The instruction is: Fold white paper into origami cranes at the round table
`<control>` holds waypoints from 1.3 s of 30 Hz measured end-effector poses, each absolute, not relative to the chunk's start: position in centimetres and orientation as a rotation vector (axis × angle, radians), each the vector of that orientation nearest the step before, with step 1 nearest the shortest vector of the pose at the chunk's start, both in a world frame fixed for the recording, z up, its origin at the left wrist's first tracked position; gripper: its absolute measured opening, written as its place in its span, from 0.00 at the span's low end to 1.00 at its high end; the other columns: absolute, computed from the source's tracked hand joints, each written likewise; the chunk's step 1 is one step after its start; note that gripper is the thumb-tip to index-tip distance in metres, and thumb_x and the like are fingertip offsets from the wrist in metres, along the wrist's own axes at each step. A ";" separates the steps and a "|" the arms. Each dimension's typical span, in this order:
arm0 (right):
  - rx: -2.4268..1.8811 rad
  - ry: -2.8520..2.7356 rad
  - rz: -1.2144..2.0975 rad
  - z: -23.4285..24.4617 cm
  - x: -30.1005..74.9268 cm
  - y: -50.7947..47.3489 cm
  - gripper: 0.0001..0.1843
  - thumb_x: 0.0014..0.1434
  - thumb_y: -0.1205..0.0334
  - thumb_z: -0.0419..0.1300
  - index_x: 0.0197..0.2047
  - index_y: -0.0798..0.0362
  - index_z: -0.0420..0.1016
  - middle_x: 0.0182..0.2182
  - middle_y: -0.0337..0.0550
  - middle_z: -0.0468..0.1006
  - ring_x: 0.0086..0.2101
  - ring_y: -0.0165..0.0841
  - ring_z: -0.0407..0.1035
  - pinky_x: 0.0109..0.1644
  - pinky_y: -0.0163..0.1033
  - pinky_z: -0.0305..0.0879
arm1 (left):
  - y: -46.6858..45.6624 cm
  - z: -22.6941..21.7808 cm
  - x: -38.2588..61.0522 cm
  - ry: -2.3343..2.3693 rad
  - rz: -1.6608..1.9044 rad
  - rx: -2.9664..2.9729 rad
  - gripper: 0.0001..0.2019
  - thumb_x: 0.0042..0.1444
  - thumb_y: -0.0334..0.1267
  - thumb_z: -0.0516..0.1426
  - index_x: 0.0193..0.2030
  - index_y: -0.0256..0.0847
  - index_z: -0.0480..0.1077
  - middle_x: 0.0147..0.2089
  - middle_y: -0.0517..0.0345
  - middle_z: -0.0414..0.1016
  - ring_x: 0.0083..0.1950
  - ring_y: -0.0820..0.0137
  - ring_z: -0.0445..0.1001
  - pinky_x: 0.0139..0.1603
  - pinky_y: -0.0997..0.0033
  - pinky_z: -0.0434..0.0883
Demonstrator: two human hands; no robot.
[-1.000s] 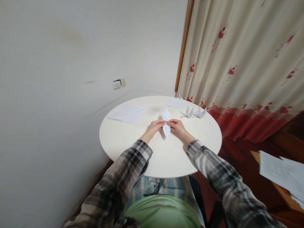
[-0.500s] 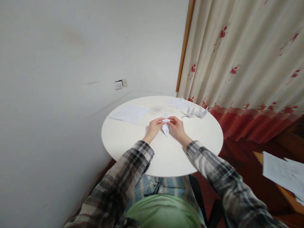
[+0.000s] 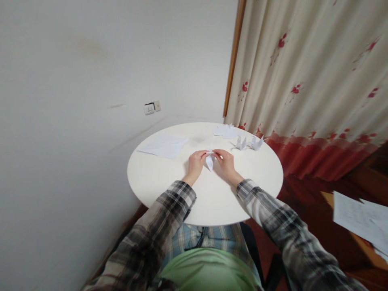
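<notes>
A small white folded paper piece (image 3: 209, 161) rests on the round white table (image 3: 169, 182), with its point towards me. My left hand (image 3: 195, 162) pinches its top edge from the left. From the right, my right hand (image 3: 223, 162) pinches the same edge. Both hands' fingers are closed on the paper and meet at its top. Plaid sleeves cover both forearms.
A flat white sheet (image 3: 163, 146) lies at the table's left rear. Crumpled white paper (image 3: 224, 131) and two folded paper cranes (image 3: 249, 143) sit at the right rear. A flowered curtain (image 3: 303, 81) hangs on the right, and loose sheets (image 3: 357, 220) lie at the far right.
The upper half of the paper piece has been folded down, so it now looks shorter. Both hands have closed in over its top edge.
</notes>
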State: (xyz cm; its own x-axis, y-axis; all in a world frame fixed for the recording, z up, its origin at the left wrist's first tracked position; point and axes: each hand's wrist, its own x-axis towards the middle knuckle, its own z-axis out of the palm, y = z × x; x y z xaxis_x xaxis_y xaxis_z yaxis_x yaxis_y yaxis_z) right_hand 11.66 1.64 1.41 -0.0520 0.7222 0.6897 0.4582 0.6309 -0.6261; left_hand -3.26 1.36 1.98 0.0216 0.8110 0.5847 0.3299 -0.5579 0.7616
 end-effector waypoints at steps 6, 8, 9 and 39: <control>-0.982 -1.739 0.102 1.6 11.7 1.5 0.09 0.56 0.60 0.54 0.36 0.50 0.74 0.35 0.47 0.71 0.38 0.37 0.63 0.43 0.42 0.61 | 1.2 2.2 -3.2 1.184 1.578 1.968 0.07 0.51 0.36 0.56 0.34 0.43 0.75 0.37 0.53 0.73 0.43 0.64 0.66 0.51 0.66 0.60; -0.987 -1.724 0.065 1.6 11.6 1.4 0.09 0.57 0.60 0.53 0.35 0.50 0.74 0.36 0.47 0.68 0.38 0.36 0.62 0.42 0.41 0.61 | 1.1 2.2 -3.2 1.228 1.615 2.032 0.07 0.51 0.36 0.56 0.34 0.42 0.75 0.38 0.53 0.70 0.43 0.65 0.65 0.49 0.68 0.61; -0.986 -1.716 0.061 1.6 11.6 1.3 0.09 0.57 0.60 0.53 0.35 0.50 0.74 0.37 0.47 0.67 0.37 0.35 0.62 0.41 0.40 0.61 | 1.0 2.2 -3.1 1.251 1.636 2.047 0.07 0.52 0.36 0.55 0.33 0.42 0.75 0.38 0.54 0.69 0.43 0.66 0.65 0.48 0.69 0.61; -0.819 -1.745 0.329 1.5 11.8 0.5 0.12 0.56 0.59 0.53 0.44 0.49 0.67 0.44 0.46 0.66 0.38 0.31 0.67 0.41 0.38 0.67 | 1.1 1.8 -1.7 0.759 1.422 1.064 0.21 0.41 0.34 0.62 0.44 0.33 0.67 0.45 0.48 0.73 0.43 0.71 0.72 0.50 0.68 0.66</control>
